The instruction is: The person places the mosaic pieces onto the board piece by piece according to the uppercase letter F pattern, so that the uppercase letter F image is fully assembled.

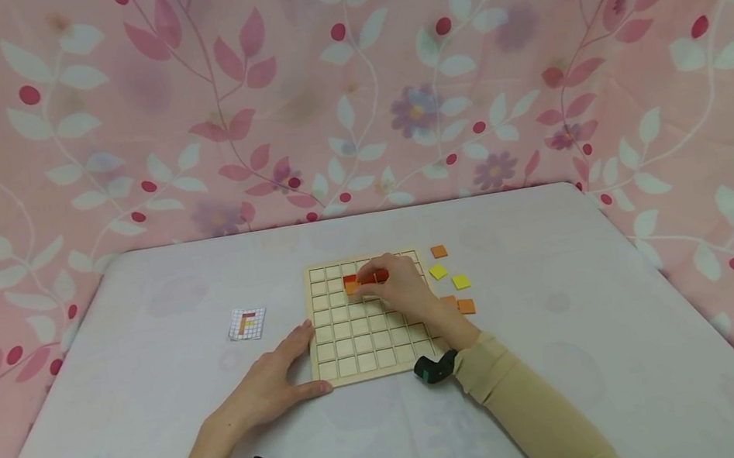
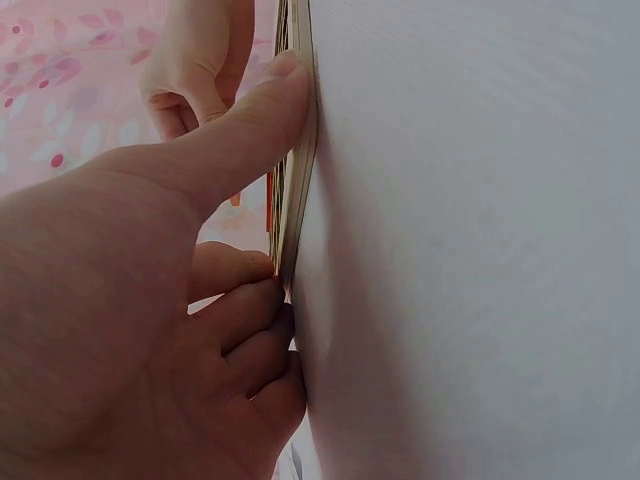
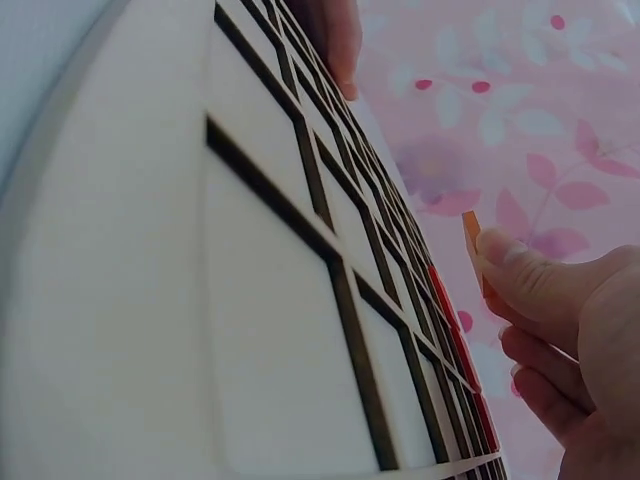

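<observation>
With thumb and fingers spread apart, the left hand point(image 1: 265, 380) rests against the grid board's point(image 1: 362, 341) near left corner, probably for keeping it steady, while the right hand point(image 1: 405, 286) pinches an orange tile point(image 3: 474, 248) above its far part, beside red tiles point(image 1: 350, 278).

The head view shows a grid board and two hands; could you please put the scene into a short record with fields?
Grid board: lies on the table
Right hand: pinches an orange tile over the board
Left hand: touches the board's left and near edges
On board: red tiles, far part
Right of board: two yellow tiles, three orange tiles
Left of board: patterned card
</observation>
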Demonstrator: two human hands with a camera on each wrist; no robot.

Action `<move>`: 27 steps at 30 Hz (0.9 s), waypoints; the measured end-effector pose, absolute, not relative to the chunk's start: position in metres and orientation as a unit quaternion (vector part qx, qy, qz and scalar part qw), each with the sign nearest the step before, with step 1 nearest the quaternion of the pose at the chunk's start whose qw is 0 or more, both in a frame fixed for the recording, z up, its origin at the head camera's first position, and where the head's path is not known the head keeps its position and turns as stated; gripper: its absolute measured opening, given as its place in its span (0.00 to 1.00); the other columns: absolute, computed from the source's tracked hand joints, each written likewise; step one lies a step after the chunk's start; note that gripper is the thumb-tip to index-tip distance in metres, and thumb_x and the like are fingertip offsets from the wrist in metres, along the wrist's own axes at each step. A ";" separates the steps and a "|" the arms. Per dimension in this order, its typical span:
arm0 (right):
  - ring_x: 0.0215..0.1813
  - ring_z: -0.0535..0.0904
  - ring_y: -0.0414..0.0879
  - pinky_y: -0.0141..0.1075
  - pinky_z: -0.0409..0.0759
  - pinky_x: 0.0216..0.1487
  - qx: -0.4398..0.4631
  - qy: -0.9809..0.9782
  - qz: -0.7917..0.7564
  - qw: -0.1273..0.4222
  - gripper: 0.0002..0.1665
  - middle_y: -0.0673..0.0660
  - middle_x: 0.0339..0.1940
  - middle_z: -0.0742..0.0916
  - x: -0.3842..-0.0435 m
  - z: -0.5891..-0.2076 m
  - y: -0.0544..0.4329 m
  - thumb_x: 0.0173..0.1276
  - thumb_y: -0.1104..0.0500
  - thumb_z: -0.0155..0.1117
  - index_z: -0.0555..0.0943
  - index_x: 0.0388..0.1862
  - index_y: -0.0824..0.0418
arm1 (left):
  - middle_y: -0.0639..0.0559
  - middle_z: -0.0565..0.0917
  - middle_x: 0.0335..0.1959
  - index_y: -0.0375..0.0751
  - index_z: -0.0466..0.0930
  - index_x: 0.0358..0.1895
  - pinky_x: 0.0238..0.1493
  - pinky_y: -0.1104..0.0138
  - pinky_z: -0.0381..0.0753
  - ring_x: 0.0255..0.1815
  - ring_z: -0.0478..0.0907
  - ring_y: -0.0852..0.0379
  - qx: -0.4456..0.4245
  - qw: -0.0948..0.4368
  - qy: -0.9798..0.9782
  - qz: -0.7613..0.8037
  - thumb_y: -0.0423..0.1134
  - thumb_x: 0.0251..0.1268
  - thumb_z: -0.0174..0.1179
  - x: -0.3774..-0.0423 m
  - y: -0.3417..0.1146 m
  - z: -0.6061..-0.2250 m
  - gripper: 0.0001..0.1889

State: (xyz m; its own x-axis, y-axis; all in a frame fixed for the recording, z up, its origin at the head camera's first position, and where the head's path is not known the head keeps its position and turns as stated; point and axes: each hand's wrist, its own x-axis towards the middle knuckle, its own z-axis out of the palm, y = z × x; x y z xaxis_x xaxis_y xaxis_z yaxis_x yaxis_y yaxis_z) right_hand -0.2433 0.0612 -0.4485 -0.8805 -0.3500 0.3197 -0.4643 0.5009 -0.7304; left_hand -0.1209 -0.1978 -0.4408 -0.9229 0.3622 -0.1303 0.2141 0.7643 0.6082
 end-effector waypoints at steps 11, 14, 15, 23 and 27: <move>0.46 0.80 0.41 0.39 0.78 0.52 0.224 -0.873 0.431 0.055 0.12 0.45 0.36 0.88 -0.244 -0.458 0.059 0.56 0.51 0.79 0.88 0.37 0.52 | 0.48 0.56 0.81 0.45 0.52 0.80 0.73 0.43 0.62 0.80 0.55 0.43 0.153 0.123 0.931 0.309 0.60 0.54 0.72 -0.121 -0.198 -0.439 0.55; 0.46 0.80 0.42 0.39 0.78 0.52 0.227 -0.874 0.427 0.057 0.11 0.46 0.36 0.88 -0.244 -0.459 0.058 0.57 0.52 0.79 0.88 0.37 0.53 | 0.48 0.56 0.81 0.45 0.52 0.80 0.73 0.43 0.61 0.80 0.54 0.43 0.153 0.124 0.930 0.311 0.60 0.54 0.72 -0.121 -0.197 -0.439 0.54; 0.45 0.80 0.42 0.39 0.78 0.52 0.228 -0.874 0.426 0.059 0.11 0.46 0.36 0.89 -0.244 -0.460 0.058 0.57 0.53 0.79 0.89 0.37 0.54 | 0.48 0.56 0.81 0.45 0.52 0.80 0.73 0.43 0.61 0.80 0.54 0.43 0.152 0.124 0.930 0.311 0.60 0.54 0.72 -0.121 -0.197 -0.439 0.54; 0.45 0.80 0.42 0.39 0.77 0.51 0.241 -0.877 0.411 0.070 0.10 0.46 0.36 0.89 -0.244 -0.461 0.057 0.57 0.56 0.79 0.89 0.37 0.55 | 0.49 0.56 0.81 0.45 0.53 0.80 0.73 0.44 0.61 0.80 0.54 0.44 0.152 0.123 0.931 0.308 0.62 0.54 0.71 -0.121 -0.198 -0.440 0.55; 0.45 0.80 0.42 0.38 0.77 0.52 0.247 -0.878 0.405 0.071 0.10 0.47 0.37 0.90 -0.244 -0.461 0.058 0.57 0.55 0.79 0.89 0.37 0.55 | 0.50 0.56 0.81 0.46 0.52 0.80 0.74 0.44 0.61 0.80 0.54 0.44 0.150 0.124 0.932 0.307 0.62 0.54 0.71 -0.121 -0.198 -0.440 0.54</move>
